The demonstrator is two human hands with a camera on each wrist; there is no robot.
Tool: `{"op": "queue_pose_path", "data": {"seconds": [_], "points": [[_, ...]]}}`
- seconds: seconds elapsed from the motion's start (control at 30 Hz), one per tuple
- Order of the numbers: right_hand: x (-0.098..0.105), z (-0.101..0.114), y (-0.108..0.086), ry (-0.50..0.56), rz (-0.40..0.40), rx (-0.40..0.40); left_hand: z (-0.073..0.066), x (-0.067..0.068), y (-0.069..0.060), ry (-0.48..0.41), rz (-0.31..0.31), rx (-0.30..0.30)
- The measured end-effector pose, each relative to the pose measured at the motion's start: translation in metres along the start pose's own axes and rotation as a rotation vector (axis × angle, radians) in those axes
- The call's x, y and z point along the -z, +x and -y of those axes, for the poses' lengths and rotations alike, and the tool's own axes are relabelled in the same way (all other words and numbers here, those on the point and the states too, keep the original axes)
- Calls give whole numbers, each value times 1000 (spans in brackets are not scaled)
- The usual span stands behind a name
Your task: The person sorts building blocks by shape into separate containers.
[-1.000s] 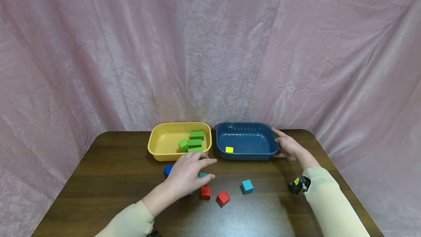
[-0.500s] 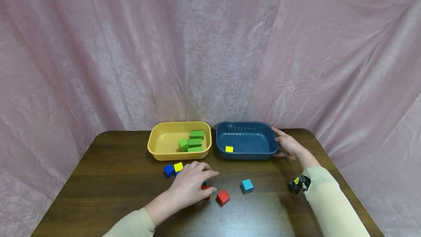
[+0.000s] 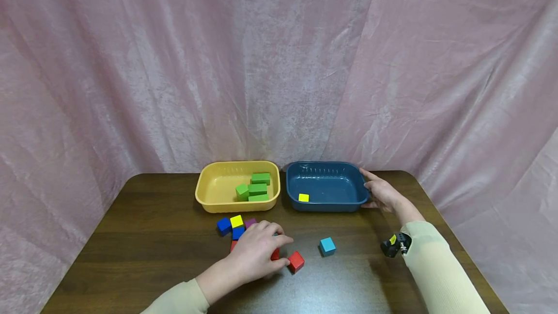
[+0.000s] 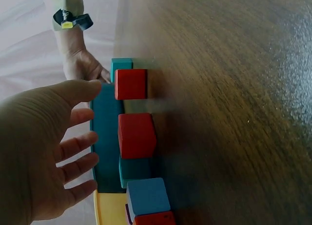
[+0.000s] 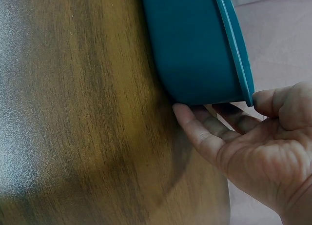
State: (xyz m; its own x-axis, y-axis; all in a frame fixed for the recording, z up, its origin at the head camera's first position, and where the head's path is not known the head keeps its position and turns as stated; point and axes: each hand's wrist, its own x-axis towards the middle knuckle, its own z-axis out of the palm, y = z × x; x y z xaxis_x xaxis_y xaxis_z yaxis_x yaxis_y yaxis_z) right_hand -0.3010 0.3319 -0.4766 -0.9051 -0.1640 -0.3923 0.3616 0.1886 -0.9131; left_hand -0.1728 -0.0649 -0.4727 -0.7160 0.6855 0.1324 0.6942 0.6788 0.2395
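Note:
My left hand [image 3: 256,251] hovers above a loose cluster of wooden cubes in front of the baskets, fingers relaxed and nothing between them. In the left wrist view, a red cube [image 4: 136,135] and a teal cube [image 4: 132,172] lie beyond its fingertips. Near the thumb in the head view sits another red cube [image 3: 296,262]. My right hand [image 3: 383,195] touches the right end of the dark blue basket [image 3: 327,206]. Its thumb lies at the rim and its fingers against the lower wall. One yellow cube [image 3: 303,197] is inside that basket.
A yellow basket [image 3: 218,207] holding several green blocks [image 3: 257,189] stands left of the blue one. Blue [image 3: 224,226], yellow [image 3: 237,221] and purple [image 3: 250,223] cubes lie beside the left hand. A light blue cube [image 3: 327,246] sits apart to the right. Pink curtain hangs behind.
My left hand has moved away from the yellow basket, toward me and slightly right, uncovering yellow, blue and purple cubes. The right hand and both baskets have stayed in place.

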Motion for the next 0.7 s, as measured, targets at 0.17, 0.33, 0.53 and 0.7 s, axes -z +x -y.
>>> {"op": "queue_pose_path", "data": {"seconds": [0.17,0.33,0.53,0.7], "points": [[0,0,0,1,-3,1,0,-5,3,18,0,-72],[0,0,0,0,-1,-3,2,-8,8,0,36,-98],[0,1,1,-8,-8,0,4,-7,16,-1,94,-116],[-1,2,-1,-10,-9,7,4,-6,21,2,135,-128]]}}
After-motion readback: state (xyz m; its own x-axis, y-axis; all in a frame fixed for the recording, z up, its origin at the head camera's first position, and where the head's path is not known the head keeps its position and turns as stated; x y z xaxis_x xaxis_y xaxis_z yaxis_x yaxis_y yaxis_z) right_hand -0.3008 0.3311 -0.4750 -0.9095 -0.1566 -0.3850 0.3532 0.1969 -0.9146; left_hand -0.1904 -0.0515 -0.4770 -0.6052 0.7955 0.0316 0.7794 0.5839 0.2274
